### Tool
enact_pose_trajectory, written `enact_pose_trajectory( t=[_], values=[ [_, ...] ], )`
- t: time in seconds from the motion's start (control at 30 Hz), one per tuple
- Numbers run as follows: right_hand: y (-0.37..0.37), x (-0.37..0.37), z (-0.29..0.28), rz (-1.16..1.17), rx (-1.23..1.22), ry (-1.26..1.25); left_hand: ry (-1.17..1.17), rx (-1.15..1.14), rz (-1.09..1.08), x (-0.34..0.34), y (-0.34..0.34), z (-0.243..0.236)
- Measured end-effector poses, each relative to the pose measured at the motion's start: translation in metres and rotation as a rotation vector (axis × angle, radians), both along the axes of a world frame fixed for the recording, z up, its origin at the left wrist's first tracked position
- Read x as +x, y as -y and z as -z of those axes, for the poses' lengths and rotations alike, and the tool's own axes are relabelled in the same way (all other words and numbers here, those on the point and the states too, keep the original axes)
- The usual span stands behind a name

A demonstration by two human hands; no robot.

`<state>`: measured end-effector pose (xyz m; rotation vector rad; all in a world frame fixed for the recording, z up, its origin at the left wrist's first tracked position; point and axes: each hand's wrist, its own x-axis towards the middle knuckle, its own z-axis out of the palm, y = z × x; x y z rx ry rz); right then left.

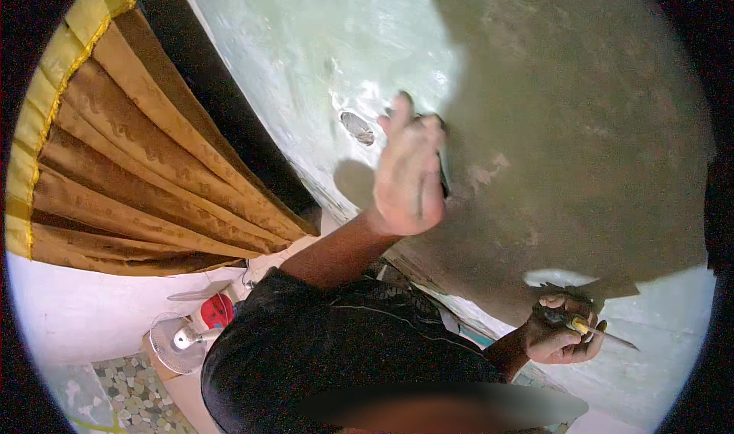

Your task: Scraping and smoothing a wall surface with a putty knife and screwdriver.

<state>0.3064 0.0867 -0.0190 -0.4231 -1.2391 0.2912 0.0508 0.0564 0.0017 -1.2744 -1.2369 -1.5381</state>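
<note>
My left hand (pixel 410 170) is raised close to a pale green wall (pixel 290 59), its back toward me and slightly blurred. Its fingers are bent around something dark and thin, of which just an edge shows along the palm side; the kind cannot be made out. Beside the fingertips, a rough grey oval spot (pixel 357 128) marks the wall. Lower down at the right, my right hand (pixel 564 331) is closed around a screwdriver (pixel 579 325) with a yellow and dark handle. Its thin metal shaft points right, alongside the wall.
A large shadow covers much of the wall's right part. Brown curtains (pixel 145 159) with yellow trim hang at the left, beside a dark opening (pixel 229 120). Below them are a small white fan (pixel 182 341), a red object (pixel 216 310) and a pebble-patterned floor (pixel 138 392).
</note>
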Motion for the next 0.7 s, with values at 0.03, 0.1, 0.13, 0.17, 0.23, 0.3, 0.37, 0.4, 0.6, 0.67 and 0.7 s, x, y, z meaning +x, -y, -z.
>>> enact_pose_trajectory(
  t=[0.03, 0.1, 0.13, 0.17, 0.23, 0.3, 0.37, 0.4, 0.6, 0.67, 0.7],
  values=[
    [0.001, -0.001, -0.001, 0.093, -0.023, -0.016, -0.026, 0.032, 0.022, -0.007, -0.002, 0.002],
    [0.006, -0.004, -0.005, 0.227, -0.083, -0.049, -0.004, 0.164, -0.077, -0.036, -0.016, -0.007],
    [0.003, -0.002, -0.002, 0.223, -0.084, -0.048, 0.041, 0.260, -0.208, -0.058, -0.022, -0.018],
    [0.001, 0.001, 0.002, 0.138, -0.093, -0.036, 0.281, 0.270, -0.225, -0.085, -0.017, -0.035],
    [0.003, 0.003, 0.005, 0.055, -0.104, -0.026, 0.519, 0.275, -0.240, -0.116, -0.006, -0.047],
    [0.002, -0.003, 0.005, 0.085, -0.086, -0.084, 0.495, 0.335, -0.150, -0.131, -0.005, -0.043],
    [-0.001, -0.004, 0.006, 0.124, -0.086, -0.075, 0.462, 0.165, -0.233, -0.097, -0.004, -0.035],
    [-0.001, -0.001, 0.009, 0.165, -0.088, -0.056, 0.353, 0.150, -0.166, -0.071, -0.007, -0.026],
    [0.004, 0.013, 0.008, 0.005, -0.171, -0.115, 0.004, -0.007, 0.141, -0.015, -0.002, 0.013],
    [0.004, 0.006, 0.008, 0.147, -0.151, -0.164, -0.009, 0.096, -0.133, -0.036, -0.015, 0.007],
    [0.002, 0.007, 0.009, 0.161, -0.154, -0.161, 0.167, 0.156, -0.139, -0.051, -0.015, -0.006]
  ],
)
